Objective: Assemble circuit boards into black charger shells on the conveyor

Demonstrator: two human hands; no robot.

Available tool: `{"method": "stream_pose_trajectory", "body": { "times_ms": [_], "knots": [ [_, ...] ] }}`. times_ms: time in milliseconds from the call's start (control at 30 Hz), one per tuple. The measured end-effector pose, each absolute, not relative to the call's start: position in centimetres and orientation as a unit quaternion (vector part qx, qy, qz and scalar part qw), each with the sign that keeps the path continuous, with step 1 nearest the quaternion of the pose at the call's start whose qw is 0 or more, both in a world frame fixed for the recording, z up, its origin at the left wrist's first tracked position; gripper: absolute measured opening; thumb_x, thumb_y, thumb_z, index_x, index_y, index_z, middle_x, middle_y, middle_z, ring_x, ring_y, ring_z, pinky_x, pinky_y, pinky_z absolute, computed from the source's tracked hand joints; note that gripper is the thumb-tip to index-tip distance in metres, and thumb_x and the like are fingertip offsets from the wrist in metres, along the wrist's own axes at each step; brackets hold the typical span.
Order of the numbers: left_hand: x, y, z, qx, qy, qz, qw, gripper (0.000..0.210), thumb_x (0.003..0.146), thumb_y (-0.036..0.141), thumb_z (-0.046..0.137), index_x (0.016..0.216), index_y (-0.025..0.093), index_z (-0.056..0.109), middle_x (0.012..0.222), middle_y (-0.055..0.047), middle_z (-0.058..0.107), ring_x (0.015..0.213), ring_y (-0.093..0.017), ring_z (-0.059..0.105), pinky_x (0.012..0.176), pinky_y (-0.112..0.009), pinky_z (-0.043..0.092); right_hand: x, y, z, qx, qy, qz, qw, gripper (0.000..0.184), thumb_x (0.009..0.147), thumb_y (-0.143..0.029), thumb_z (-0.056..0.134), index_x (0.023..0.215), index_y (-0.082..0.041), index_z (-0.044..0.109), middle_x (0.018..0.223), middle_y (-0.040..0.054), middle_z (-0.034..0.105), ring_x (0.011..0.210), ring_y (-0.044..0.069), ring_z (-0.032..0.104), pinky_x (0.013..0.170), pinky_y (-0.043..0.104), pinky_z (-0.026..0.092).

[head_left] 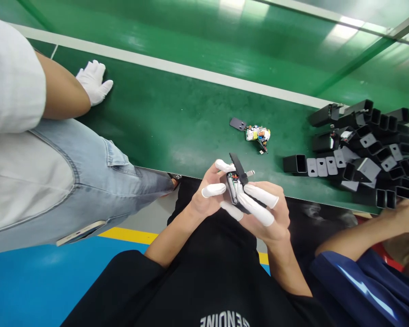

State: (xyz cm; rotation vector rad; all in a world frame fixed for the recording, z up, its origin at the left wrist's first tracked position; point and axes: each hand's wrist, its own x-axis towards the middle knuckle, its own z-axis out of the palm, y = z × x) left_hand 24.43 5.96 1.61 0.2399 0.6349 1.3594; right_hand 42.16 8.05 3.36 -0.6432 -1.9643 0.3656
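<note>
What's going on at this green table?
The person's left hand and right hand, with white finger covers, hold a black device, wires showing inside it. Another wired assembly lies on the green table beyond. Black casings are heaped to the right, and a co-worker's white-gloved hand rests on the table at left.

Black casing (239, 170) — white finger cots (214, 190) — green table (157, 122), 1 yellow floor stripe (131, 235).
</note>
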Motion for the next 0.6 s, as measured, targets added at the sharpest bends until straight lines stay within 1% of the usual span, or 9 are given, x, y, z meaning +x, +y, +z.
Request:
{"method": "stream_pose_trajectory", "body": {
  "times_ms": [67,133,167,233,267,333,400,500,600],
  "knots": [
    [24.3,5.9,1.9,0.127,0.304,0.634,0.7,0.055,0.065,0.045,0.098,0.106,0.03,0.065,0.116,-0.005,0.075,0.11,-0.031,0.077,0.097,-0.048,0.066,42.1,8.4,3.0,-0.254,-0.809,0.149,0.51,0.067,0.065,-0.025,0.108,0.124,-0.039,0.079,0.126,0.0062,0.081,0.108,0.035,0.079,0.078,0.055,0.071],
    [24.0,5.7,2.2,0.16,0.322,0.659,0.661,0.054,0.068,0.044,0.1,0.108,0.03,0.068,0.118,-0.004,0.074,0.108,-0.029,0.077,0.1,-0.047,0.065,41.8,9.0,3.1,-0.247,-0.807,0.163,0.511,0.076,0.063,-0.026,0.109,0.131,-0.037,0.078,0.124,0.0078,0.082,0.103,0.034,0.079,0.075,0.052,0.071],
    [23.8,5.6,2.3,0.187,0.331,0.673,0.634,0.053,0.069,0.044,0.1,0.111,0.03,0.07,0.119,-0.005,0.073,0.108,-0.028,0.077,0.1,-0.046,0.065,41.6,9.3,3.2,-0.252,-0.8,0.187,0.512,0.082,0.062,-0.029,0.11,0.136,-0.035,0.076,0.122,0.009,0.082,0.101,0.034,0.079,0.075,0.052,0.071],
    [23.0,5.4,2.5,0.254,0.346,0.692,0.58,0.057,0.072,0.047,0.1,0.119,0.029,0.074,0.124,-0.008,0.071,0.113,-0.029,0.076,0.098,-0.043,0.066,40.8,9.8,3.3,-0.281,-0.755,0.276,0.525,0.088,0.061,-0.041,0.111,0.14,-0.031,0.074,0.118,0.01,0.081,0.099,0.033,0.079,0.079,0.052,0.071],
    [22.6,5.3,2.6,0.288,0.353,0.691,0.562,0.061,0.072,0.05,0.1,0.124,0.029,0.076,0.127,-0.01,0.07,0.116,-0.031,0.075,0.097,-0.043,0.066,40.3,10.1,3.2,-0.3,-0.716,0.332,0.535,0.086,0.064,-0.05,0.109,0.139,-0.03,0.074,0.116,0.0102,0.081,0.1,0.032,0.079,0.081,0.051,0.07],
    [21.7,5.4,2.7,0.336,0.367,0.679,0.539,0.071,0.071,0.051,0.102,0.133,0.028,0.076,0.131,-0.012,0.069,0.12,-0.033,0.074,0.096,-0.042,0.066,39.1,10.5,3.0,-0.336,-0.625,0.441,0.549,0.078,0.069,-0.067,0.102,0.131,-0.027,0.075,0.116,0.011,0.079,0.102,0.03,0.079,0.085,0.048,0.07],
    [21.0,5.6,2.8,0.353,0.384,0.673,0.525,0.075,0.068,0.046,0.105,0.136,0.03,0.077,0.131,-0.011,0.068,0.117,-0.031,0.074,0.098,-0.042,0.066,38.0,10.9,2.9,-0.362,-0.543,0.53,0.541,0.073,0.072,-0.075,0.096,0.122,-0.025,0.074,0.117,0.0115,0.079,0.103,0.028,0.08,0.089,0.044,0.069],
    [20.6,6.2,3.1,0.339,0.415,0.679,0.502,0.068,0.066,0.039,0.108,0.127,0.029,0.081,0.122,-0.008,0.072,0.111,-0.028,0.076,0.098,-0.04,0.067,36.7,11.2,3.2,-0.38,-0.464,0.619,0.507,0.064,0.077,-0.072,0.092,0.115,-0.025,0.071,0.113,0.0104,0.081,0.103,0.028,0.081,0.095,0.045,0.068],
    [20.9,6.5,3.5,0.3,0.441,0.684,0.497,0.058,0.069,0.037,0.107,0.12,0.027,0.083,0.115,-0.007,0.079,0.108,-0.026,0.078,0.099,-0.039,0.067,36.1,11.4,3.5,-0.392,-0.429,0.648,0.492,0.055,0.08,-0.067,0.091,0.109,-0.025,0.071,0.108,0.0082,0.081,0.101,0.028,0.081,0.097,0.046,0.068]
  ]
}}
